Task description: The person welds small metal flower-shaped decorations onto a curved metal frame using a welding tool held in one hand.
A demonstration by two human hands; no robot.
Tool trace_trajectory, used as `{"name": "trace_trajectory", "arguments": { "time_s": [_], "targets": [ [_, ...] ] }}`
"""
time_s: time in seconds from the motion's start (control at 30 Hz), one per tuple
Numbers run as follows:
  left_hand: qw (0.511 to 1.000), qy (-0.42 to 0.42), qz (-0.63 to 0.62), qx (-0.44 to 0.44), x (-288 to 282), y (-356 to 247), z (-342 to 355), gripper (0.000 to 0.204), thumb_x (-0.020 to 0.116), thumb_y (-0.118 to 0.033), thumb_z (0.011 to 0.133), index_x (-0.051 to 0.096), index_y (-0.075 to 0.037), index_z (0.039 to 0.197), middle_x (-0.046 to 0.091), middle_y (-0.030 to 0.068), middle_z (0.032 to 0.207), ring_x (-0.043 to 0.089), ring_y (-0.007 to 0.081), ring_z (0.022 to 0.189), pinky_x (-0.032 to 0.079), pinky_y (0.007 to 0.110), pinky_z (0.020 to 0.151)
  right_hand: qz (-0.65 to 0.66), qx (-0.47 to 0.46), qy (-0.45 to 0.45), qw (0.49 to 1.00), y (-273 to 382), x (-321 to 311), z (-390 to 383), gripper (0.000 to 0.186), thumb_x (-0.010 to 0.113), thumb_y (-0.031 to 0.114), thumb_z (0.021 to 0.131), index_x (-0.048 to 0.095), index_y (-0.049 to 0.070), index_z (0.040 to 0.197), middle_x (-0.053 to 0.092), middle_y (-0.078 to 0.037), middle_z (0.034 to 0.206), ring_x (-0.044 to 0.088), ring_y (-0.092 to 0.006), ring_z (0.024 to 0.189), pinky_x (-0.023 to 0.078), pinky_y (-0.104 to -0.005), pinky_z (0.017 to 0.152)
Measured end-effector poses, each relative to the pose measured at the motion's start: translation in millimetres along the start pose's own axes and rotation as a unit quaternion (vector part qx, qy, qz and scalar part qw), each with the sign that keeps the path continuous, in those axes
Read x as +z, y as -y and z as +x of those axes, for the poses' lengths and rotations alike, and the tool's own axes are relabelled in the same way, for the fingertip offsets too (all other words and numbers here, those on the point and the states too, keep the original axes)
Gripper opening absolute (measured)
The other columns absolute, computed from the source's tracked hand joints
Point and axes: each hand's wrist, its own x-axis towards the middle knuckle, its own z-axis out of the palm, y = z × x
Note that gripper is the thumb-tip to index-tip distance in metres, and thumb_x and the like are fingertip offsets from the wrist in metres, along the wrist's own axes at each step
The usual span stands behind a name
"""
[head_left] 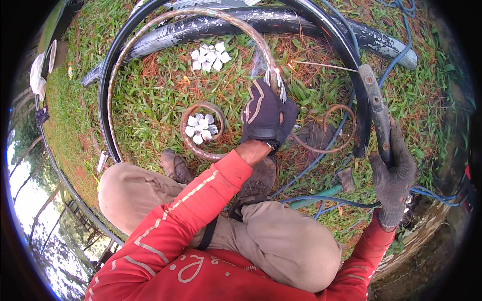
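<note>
Head view: the person squats on grass (150,95), knees in tan trousers, sleeves red. The left hand (266,114), in a dark glove with pale stripes, reaches forward and rests on the rusty scroll rod (150,30). This rod curls in a big arc from the upper middle down the left side and ends in a small spiral (203,131) just left of the glove. The hand's grip looks clenched over the rod's end near the glowing spot, though the fingers are hidden under the glove's back, so what it clasps cannot be told for sure.

The right hand (394,178), in a grey knit glove, has its grip closed around the electrode holder (376,113), a long dark handle pointing up and away. From its top a thin welding electrode (321,65) runs left to a bright spark (290,64) beside the rod, just above the left glove.

A black outer hoop (108,75) rings the scroll. Two white metal flowers lie inside, one (210,56) near the top and one (200,128) within the small spiral. A smaller rusty curl (341,128) lies between the hands. Blue cables (331,200) trail over the grass.
</note>
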Motion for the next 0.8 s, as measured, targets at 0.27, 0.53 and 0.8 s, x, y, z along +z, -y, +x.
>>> {"name": "trace_trajectory", "arguments": {
  "time_s": [0.27, 0.53, 0.8],
  "targets": [
    [1.000, 0.022, 0.014, -0.006, -5, 1, 0, 0.055, 0.076, -0.034, 0.087, 0.049, 0.004, 0.116, 0.061, 0.0245, 0.095, 0.069, 0.0429, 0.075, 0.054, 0.053, 0.059, 0.004, 0.007, 0.008, 1.000, 9, 13, 2, 0.072, 0.072, -0.006, 0.081, 0.059, 0.002, 0.152, 0.072, -0.022, 0.135, 0.073, -0.0277, 0.122, 0.056, -0.0382, 0.103],
    [0.999, -0.026, 0.015, 0.023, 0, 1, 0, 0.055, 0.080, -0.032, 0.085, 0.046, 0.000, 0.113, 0.062, 0.0240, 0.090, 0.068, 0.0459, 0.071, 0.052, 0.055, 0.059, -0.024, -0.025, 0.000, 0.999, 5, 17, 1, 0.073, 0.073, -0.005, 0.080, 0.060, 0.003, 0.152, 0.073, -0.022, 0.132, 0.075, -0.0295, 0.117, 0.058, -0.0375, 0.098],
    [1.000, 0.017, 0.026, -0.002, -2, 0, 0, 0.057, 0.077, -0.036, 0.085, 0.047, 0.002, 0.116, 0.060, 0.0246, 0.101, 0.069, 0.0424, 0.078, 0.055, 0.053, 0.061, -0.009, -0.003, 0.035, 0.999, 7, 13, 1, 0.070, 0.072, -0.005, 0.086, 0.055, -0.002, 0.154, 0.068, -0.023, 0.143, 0.068, -0.0278, 0.130, 0.051, -0.0402, 0.110]
  ]
}}
